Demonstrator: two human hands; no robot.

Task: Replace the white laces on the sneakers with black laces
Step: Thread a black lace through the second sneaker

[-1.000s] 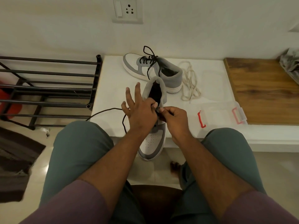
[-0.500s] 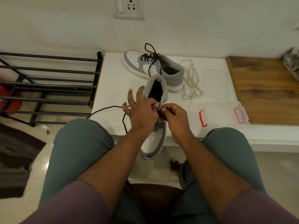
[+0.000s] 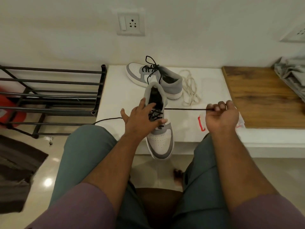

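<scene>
The head view looks down on a near sneaker point(image 3: 160, 129) that overhangs the front edge of the white surface point(image 3: 118, 96), toe toward the person. The left hand point(image 3: 140, 118) rests spread and flat across its tongue and lower eyelets, fingers straight, steadying it. The right hand point(image 3: 221, 116) is well to the right, fingers curled round the black lace point(image 3: 184, 109), which runs taut and nearly level from an upper eyelet to that fist. The lace's other end trails off to the left, over the edge of the surface. Behind, the far sneaker point(image 3: 155, 80) already carries black lacing, and the removed white laces point(image 3: 189, 90) lie in a loose heap just beside its heel. The step in hand looks like drawing slack through an eyelet on the second shoe. To do it well, the pull should stay in line with the eyelet, the left hand pressing firmly so the overhanging shoe does not slide or tip off. Both free ends should be checked for equal length before threading the next crossing, and the lace kept flat, not twisted.
</scene>
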